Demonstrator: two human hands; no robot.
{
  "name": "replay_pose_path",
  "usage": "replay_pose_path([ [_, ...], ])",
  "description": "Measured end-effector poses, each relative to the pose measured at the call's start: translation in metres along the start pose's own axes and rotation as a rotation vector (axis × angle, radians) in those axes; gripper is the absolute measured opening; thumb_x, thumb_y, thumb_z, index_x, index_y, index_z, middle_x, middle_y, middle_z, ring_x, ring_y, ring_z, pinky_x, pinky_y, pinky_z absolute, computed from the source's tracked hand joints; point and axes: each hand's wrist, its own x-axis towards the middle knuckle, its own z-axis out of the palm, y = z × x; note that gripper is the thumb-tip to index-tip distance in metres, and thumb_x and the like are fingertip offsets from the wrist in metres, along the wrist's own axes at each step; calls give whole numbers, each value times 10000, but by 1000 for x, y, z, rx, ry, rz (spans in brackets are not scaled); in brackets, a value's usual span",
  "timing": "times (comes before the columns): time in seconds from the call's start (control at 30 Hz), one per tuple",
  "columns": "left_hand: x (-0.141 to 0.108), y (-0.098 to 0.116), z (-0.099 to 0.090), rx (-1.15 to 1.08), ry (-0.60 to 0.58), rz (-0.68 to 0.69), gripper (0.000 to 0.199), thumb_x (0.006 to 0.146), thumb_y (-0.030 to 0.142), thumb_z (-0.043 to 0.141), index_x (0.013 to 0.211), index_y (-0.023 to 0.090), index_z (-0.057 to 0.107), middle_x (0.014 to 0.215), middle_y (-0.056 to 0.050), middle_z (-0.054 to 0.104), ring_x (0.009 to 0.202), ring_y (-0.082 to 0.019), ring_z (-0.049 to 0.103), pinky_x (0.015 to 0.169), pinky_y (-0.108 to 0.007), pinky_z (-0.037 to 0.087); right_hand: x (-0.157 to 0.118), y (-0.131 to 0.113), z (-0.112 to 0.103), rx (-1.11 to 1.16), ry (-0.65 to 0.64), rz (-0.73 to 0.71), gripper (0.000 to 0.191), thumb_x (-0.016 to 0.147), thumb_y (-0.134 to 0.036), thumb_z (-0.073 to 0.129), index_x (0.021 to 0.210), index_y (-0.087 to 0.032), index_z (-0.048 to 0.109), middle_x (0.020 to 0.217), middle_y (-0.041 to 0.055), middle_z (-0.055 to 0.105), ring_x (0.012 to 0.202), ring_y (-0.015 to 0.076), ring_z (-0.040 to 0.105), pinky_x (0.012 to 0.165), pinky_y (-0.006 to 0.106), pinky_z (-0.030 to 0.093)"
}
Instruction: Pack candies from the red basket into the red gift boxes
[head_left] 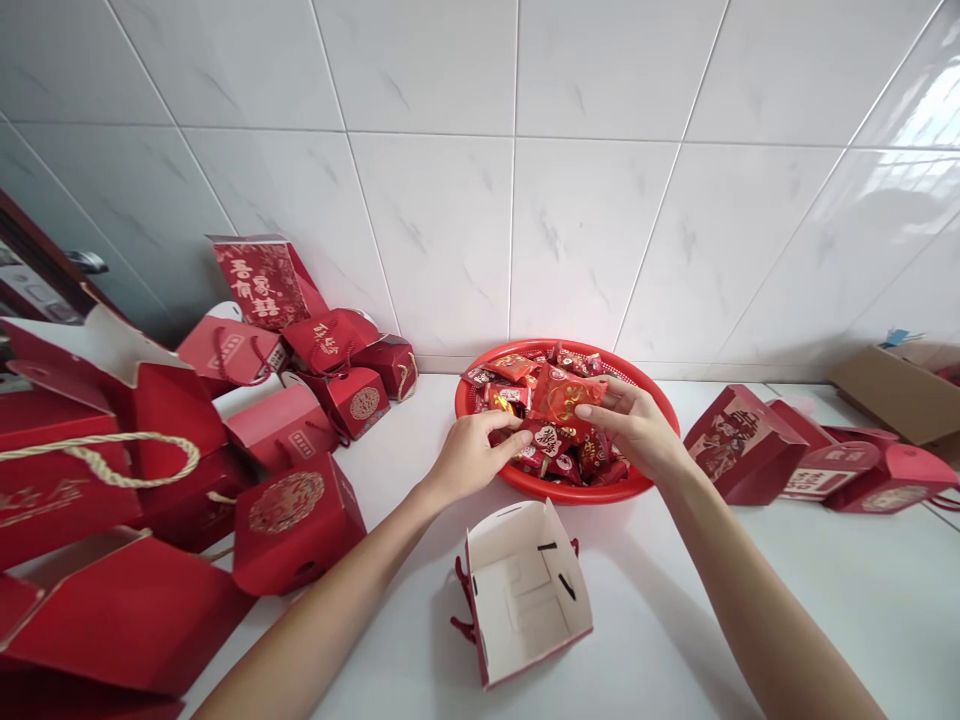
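Observation:
An oval red plastic basket [660, 405] holds a heap of wrapped candies [592, 452] in red and orange wrappers. Over the heap, my right hand [634, 425] pinches a shiny orange-red candy packet [561, 397] between thumb and fingers. My left hand [476, 455] reaches over the basket's front left rim, fingers curled. Its thumb and forefinger close at the edge of a dark red wrapped candy [549, 440]; the other fingertips are hidden. In front of the basket stands an open gift box [525, 600], white inside, with dark red cord handles and nothing in it.
Many red gift boxes crowd the left side, among them a box with a rope handle [60, 470] and a medallion box [296, 520]. More red boxes [750, 450] stand right, beside a brown carton [892, 395]. A white tiled wall [442, 230] rises behind.

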Motion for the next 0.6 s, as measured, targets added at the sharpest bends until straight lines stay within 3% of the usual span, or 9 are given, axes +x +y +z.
replay_pose_path([
  [0.13,0,-1,1,-19,5,7,263,896,413,604,839,193,735,856,-36,782,783,-209,700,739,-297,498,-1,3,1,-80,-29,33,362,701,-356,891,977,-211,708,1034,57,796,954,235,742,916,395,578],
  [0.3,0,-2,2,-14,32,22,244,885,398,610,808,197,724,820,-31,772,749,-205,690,708,-286,495,-3,4,3,-124,-55,85,390,751,-404,854,1041,-227,662,1044,54,793,949,243,748,842,382,598],
  [0.6,0,1,1,-67,39,-28,274,891,383,574,816,182,745,852,-39,777,815,-215,689,757,-287,493,-4,-2,9,-159,-15,61,407,733,-431,854,1002,-215,639,1034,59,779,912,237,731,844,396,584],
])
